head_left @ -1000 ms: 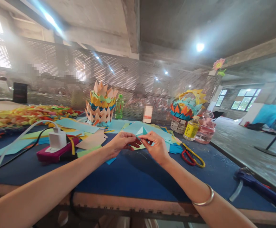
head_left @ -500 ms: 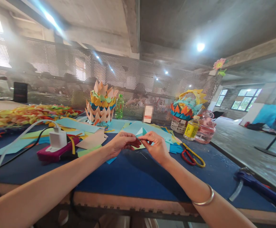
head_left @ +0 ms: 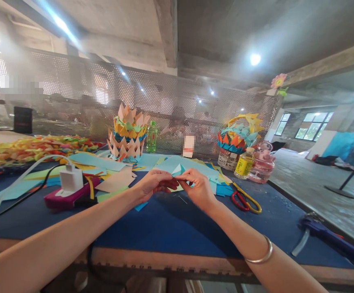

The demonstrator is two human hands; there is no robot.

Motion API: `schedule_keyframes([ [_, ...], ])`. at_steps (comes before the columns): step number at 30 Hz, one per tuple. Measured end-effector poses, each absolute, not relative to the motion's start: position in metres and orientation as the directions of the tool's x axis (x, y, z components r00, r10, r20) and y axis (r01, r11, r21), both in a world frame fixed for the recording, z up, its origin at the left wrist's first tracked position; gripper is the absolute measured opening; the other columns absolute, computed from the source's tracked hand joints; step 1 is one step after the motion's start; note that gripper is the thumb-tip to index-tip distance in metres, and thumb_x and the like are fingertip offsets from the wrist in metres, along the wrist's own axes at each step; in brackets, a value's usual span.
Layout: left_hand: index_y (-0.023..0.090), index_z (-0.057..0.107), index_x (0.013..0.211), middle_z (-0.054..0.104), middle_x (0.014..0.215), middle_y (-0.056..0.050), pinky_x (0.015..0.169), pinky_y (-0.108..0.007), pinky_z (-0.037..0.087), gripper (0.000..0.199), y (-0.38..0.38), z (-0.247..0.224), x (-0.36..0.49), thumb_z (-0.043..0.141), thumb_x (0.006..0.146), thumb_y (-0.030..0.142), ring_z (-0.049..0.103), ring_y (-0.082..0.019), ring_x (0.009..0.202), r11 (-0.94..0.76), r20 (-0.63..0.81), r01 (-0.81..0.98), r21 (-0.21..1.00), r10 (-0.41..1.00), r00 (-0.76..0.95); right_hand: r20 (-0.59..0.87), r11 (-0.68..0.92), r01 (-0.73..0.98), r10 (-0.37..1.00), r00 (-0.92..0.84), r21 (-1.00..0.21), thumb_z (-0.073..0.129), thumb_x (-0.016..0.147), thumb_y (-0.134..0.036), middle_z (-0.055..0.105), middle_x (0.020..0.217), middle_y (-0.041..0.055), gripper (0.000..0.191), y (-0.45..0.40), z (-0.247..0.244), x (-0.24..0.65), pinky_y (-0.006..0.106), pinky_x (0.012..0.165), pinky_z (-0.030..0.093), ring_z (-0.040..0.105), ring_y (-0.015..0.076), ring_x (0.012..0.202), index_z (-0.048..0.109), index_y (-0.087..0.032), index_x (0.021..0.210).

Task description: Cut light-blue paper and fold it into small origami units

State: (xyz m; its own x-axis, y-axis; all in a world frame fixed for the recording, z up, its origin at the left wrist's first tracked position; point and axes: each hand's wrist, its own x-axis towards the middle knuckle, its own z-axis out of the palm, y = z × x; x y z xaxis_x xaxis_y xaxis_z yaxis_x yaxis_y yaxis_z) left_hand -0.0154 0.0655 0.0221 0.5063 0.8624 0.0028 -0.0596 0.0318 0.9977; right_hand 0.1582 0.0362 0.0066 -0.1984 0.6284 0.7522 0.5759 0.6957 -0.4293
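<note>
Between my fingertips is a small light-blue folded paper [head_left: 178,170], its peak pointing up. My left hand [head_left: 156,184] pinches it from the left, fingers curled. From the right, my right hand [head_left: 197,186] grips its lower edge between thumb and forefinger. Both hands hover over the blue table [head_left: 164,232], close to each other. Behind them lie loose sheets of light-blue paper [head_left: 146,161]. Yellow and red scissors [head_left: 246,199] rest to the right of my right hand.
A purple power strip [head_left: 64,198] with a white charger and cables sits left. Paper-petal baskets [head_left: 127,142], bottles [head_left: 244,163] and a heap of coloured pieces [head_left: 36,148] stand behind. A blue-handled glue gun [head_left: 332,238] lies at the right edge.
Both hands stay together on the folded paper, with only slight finger movement. The whole view has shifted a little, so the things on the table appear slightly further left.
</note>
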Motion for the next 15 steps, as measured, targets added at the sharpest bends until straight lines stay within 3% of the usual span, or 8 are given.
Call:
schedule_keyframes([
  [5,0.013,0.068,0.073,0.069,0.074,-0.009,0.062,-0.023,0.045,0.029,0.0659,0.0211,-0.0161,0.065,0.068,0.041,0.062,-0.016,0.070,0.023,0.009,-0.057,0.998,0.865,0.501,0.748,0.704,0.540,0.636,-0.191,-0.461,0.055,0.080,-0.021,0.062,0.077,0.0026,0.019,0.0350,0.0073,0.1567,0.025,0.060,0.043,0.055,0.0136,0.072,0.070,-0.027,0.089],
  [15,0.013,0.065,0.067,0.068,0.070,-0.007,0.063,-0.024,0.045,0.028,0.0661,0.0226,-0.0141,0.068,0.066,0.041,0.061,-0.014,0.066,-0.057,0.071,-0.044,0.997,0.886,0.458,0.748,0.669,0.532,0.657,-0.095,-0.520,0.057,0.076,-0.020,0.061,0.077,0.0021,0.009,0.0335,0.0074,0.1560,0.023,0.056,0.042,0.051,0.0112,0.064,0.066,-0.020,0.078],
])
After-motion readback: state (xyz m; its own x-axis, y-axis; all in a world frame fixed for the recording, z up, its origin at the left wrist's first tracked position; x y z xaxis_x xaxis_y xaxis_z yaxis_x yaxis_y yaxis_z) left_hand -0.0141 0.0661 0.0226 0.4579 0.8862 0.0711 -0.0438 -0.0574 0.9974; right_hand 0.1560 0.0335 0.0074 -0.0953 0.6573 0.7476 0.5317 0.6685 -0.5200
